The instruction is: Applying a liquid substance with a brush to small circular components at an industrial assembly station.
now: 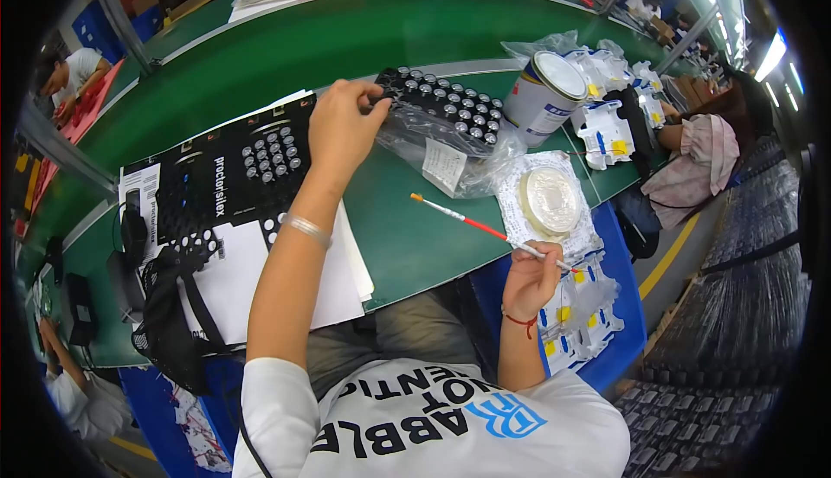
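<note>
My left hand [348, 125] reaches over the bench to the near left end of a black tray [443, 97] holding rows of round silver-topped pieces. Its thumb and fingers are pinched together there, and what they hold is too small to tell. Just below lies a clear plastic bag [407, 136] with a white label. In my right hand [530, 281] is a slim paintbrush [474, 222] with a red and white handle, its tan bristles pointing up and left over the green bench. A round, pale, shallow dish [551, 201] sits on a white sheet beyond that hand.
A metal can [544, 97] stands behind the dish, near white plastic housings [603, 132]. More silver-topped pieces [271, 153] rest on a black printed sheet at left. A blue bin [630, 301] with white parts is at my right. Green conveyor [286, 41] runs behind; people work nearby.
</note>
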`<state>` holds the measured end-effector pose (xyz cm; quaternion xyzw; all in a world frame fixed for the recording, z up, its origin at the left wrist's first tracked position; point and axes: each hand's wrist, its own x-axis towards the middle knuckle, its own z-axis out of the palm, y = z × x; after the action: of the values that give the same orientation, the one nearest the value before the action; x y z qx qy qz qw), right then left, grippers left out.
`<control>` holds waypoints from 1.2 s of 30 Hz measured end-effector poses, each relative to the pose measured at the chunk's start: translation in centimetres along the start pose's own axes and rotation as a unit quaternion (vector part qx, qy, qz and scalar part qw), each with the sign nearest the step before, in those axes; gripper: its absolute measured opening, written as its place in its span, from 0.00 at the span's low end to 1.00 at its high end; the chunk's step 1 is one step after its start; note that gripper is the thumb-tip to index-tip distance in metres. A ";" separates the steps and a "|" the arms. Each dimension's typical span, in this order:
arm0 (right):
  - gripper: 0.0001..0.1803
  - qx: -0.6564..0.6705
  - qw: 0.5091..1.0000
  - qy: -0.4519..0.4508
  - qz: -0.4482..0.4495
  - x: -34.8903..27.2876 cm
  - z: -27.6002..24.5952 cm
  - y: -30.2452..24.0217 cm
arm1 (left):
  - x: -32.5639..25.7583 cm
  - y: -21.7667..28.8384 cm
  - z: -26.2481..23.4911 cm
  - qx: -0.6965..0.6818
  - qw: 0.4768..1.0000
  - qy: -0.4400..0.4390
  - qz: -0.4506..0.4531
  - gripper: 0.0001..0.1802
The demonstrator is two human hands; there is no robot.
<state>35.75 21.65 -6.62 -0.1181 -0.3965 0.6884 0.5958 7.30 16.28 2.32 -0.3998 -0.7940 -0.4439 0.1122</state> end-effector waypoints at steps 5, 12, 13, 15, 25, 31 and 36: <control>0.09 -0.003 1.000 0.010 -0.012 -0.2 -0.6 -1.4 | 2.3 -0.8 4.7 0.062 0.998 -0.010 0.001 0.15; 0.09 0.002 0.999 0.017 -0.052 0.1 -1.0 -3.1 | 3.6 -1.5 6.6 0.033 0.998 -0.043 -0.036 0.15; 0.09 0.001 0.998 0.018 -0.053 0.1 -1.0 -3.3 | 3.7 -1.5 6.7 0.033 0.998 -0.041 -0.033 0.14; 0.09 -0.003 0.998 0.010 -0.062 0.1 -1.1 -3.7 | 3.6 -1.6 6.5 0.033 0.998 -0.041 -0.029 0.14; 0.13 -0.253 0.924 0.099 -0.268 2.3 -3.2 -8.4 | -1.2 1.7 -1.2 -0.219 0.975 -0.020 0.007 0.12; 0.11 -0.455 0.832 0.140 -0.284 3.4 -2.6 -10.4 | -9.4 1.6 -6.9 -0.247 0.967 -0.016 -0.057 0.11; 0.12 -0.519 0.809 0.112 -0.252 2.9 -2.4 -10.2 | -15.3 -2.7 -7.4 -0.304 0.925 -0.051 -0.222 0.13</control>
<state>43.89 25.04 -0.29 -0.3820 -0.6415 0.1879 0.6382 14.06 1.40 -3.22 -0.2505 -0.6943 -0.6563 -0.1564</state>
